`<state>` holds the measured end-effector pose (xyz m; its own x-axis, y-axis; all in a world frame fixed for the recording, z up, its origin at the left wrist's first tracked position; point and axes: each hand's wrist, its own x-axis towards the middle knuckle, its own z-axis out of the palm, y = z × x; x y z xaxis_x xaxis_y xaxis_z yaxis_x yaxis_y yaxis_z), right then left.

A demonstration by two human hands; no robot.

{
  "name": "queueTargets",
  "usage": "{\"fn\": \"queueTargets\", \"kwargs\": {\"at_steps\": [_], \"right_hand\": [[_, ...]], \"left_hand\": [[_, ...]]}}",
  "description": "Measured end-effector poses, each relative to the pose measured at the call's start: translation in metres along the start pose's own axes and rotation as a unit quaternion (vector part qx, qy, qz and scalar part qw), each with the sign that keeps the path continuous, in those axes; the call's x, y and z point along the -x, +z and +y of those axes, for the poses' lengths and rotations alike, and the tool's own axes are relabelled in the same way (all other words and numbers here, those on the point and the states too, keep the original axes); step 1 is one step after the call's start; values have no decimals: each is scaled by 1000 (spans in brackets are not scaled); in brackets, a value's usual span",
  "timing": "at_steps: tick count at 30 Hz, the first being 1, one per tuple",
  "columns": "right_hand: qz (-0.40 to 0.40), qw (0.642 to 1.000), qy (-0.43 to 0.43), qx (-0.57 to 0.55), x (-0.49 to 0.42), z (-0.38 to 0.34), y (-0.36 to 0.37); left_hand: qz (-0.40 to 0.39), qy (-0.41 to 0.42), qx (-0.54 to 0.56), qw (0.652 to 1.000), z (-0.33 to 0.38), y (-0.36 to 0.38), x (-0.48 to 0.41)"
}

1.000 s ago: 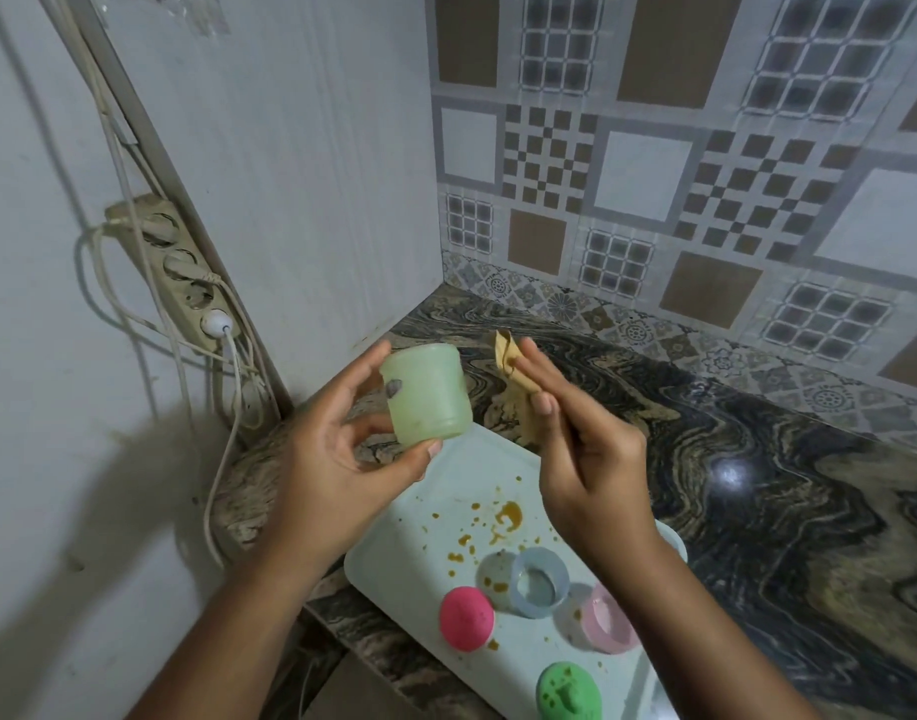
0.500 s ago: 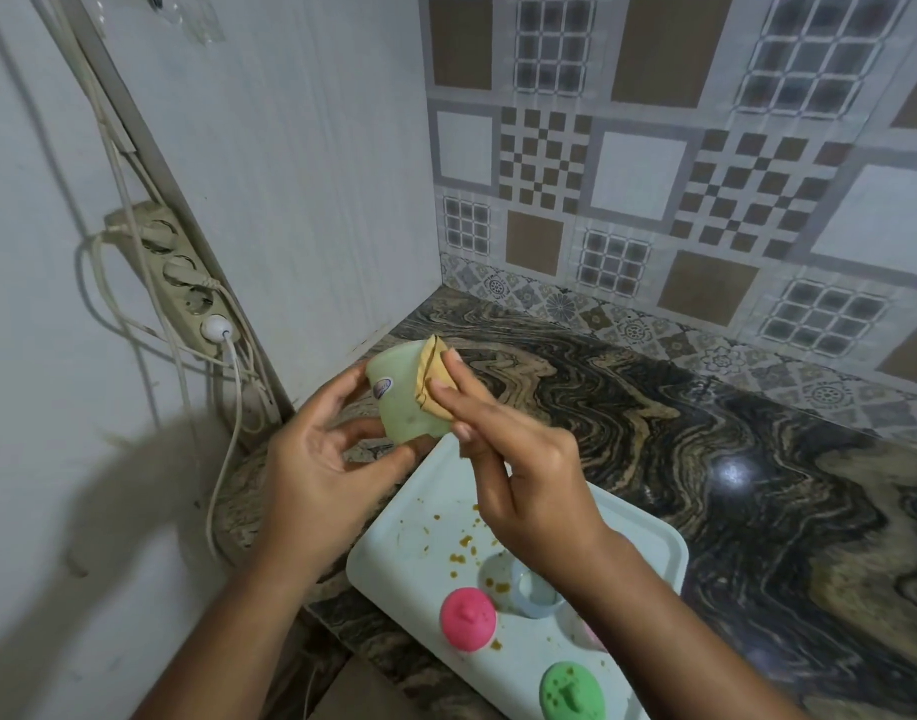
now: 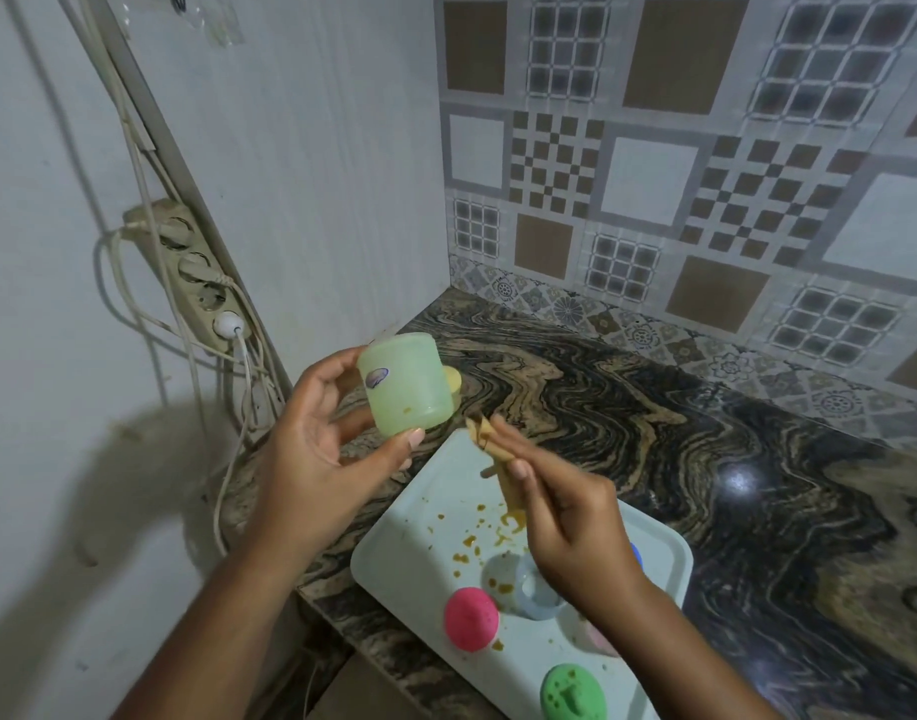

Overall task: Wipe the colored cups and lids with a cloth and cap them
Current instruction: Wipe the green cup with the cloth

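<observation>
Fingers [image 3: 337, 363] of the left hand [image 3: 311, 459] are curled round the green cup [image 3: 407, 387]. The thumb sits under its lower end and the other fingers lie behind its upper left side. The cup is held in the air above the left side of the tabletop [image 3: 654, 433], over the far left corner of the tray [image 3: 425, 517] and near the wall [image 3: 316, 200]. Its long axis runs close to vertical, with the upper end leaning slightly left. Which end is the mouth cannot be told. A sticker faces the camera, and a small brown spot sits low on the cup's side.

The right hand [image 3: 565, 522] pinches the folded tan cloth [image 3: 493, 449], thumb and fingers clamped together on it. The cloth's tip points up and left toward the cup's lower end, just beside it across a narrow gap.

Edges: the tray lies at the tabletop's near left corner, its left edge close to the tabletop's front edge. The wall bounds the tabletop on the left and the tiled wall [image 3: 654, 174] bounds it at the back. Marbled surface shows between tray and tiled wall, and to the tray's right. A power strip [image 3: 196, 278] with cables hangs on the wall, left of the left hand.

On the tray: brown stains [image 3: 498, 527], a pink lid [image 3: 470, 618], a green lid [image 3: 573, 693] at the near edge, and a blue cup [image 3: 532, 595] partly behind the right hand.
</observation>
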<state>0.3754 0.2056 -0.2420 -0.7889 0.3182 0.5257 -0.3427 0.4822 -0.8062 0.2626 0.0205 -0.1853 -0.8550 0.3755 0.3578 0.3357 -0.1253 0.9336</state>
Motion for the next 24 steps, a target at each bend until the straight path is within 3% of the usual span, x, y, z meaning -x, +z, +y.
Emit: {"fn": "queueTargets", "kwargs": {"at_steps": [7,19,24], "right_hand": [[56,997,-19,-56,-40,-35,-5],[-41,995,-91,-18,-55,-41,12],[-46,992,-117,23,-45,-33,10]], "left_hand": [[-22,10,-5,1000,-2,9,6],[-16,-12,9,1000,0,11,7],[-17,-29,5,999,-5,12,11]]}}
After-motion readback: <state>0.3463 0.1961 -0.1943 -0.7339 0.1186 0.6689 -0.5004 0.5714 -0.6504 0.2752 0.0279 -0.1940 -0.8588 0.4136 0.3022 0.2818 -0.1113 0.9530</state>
